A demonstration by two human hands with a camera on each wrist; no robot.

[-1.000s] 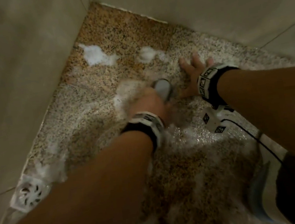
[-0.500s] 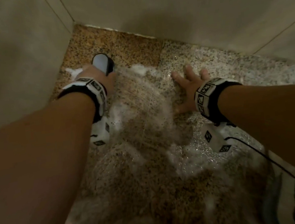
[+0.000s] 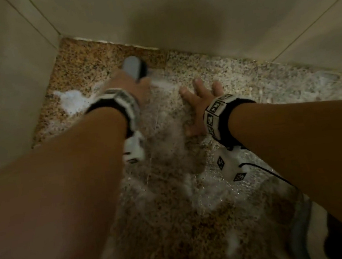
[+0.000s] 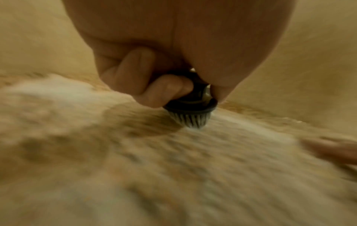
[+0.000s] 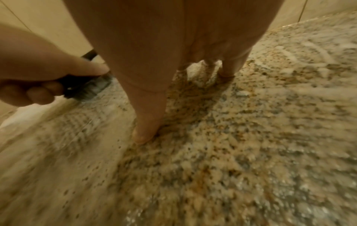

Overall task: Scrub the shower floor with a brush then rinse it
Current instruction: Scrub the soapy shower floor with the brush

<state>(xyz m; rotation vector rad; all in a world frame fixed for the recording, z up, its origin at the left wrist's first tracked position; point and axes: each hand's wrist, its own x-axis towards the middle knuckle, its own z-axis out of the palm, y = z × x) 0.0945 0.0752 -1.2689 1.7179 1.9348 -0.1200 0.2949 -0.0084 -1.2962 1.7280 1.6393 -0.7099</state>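
Note:
My left hand (image 3: 132,81) grips a scrub brush (image 3: 133,68) with a grey back and dark body, near the far corner of the speckled granite shower floor (image 3: 86,68). In the left wrist view my fingers (image 4: 164,90) curl round the brush (image 4: 190,110), whose white bristles touch the soapy floor. My right hand (image 3: 200,102) lies flat on the wet floor to the right of the brush, fingers spread; the right wrist view shows its fingertips (image 5: 144,134) pressing on the stone and the brush (image 5: 86,87) at left.
Beige tiled walls (image 3: 195,11) close in the corner at left and back. A white foam patch (image 3: 73,100) lies left of my left wrist, and suds (image 3: 211,190) cover the floor below my arms. A cable (image 3: 262,170) runs from my right wristband.
My left hand has swept the brush from the middle of the floor out to the far left corner, then rightwards along the back wall. My right hand has stayed planted on the floor.

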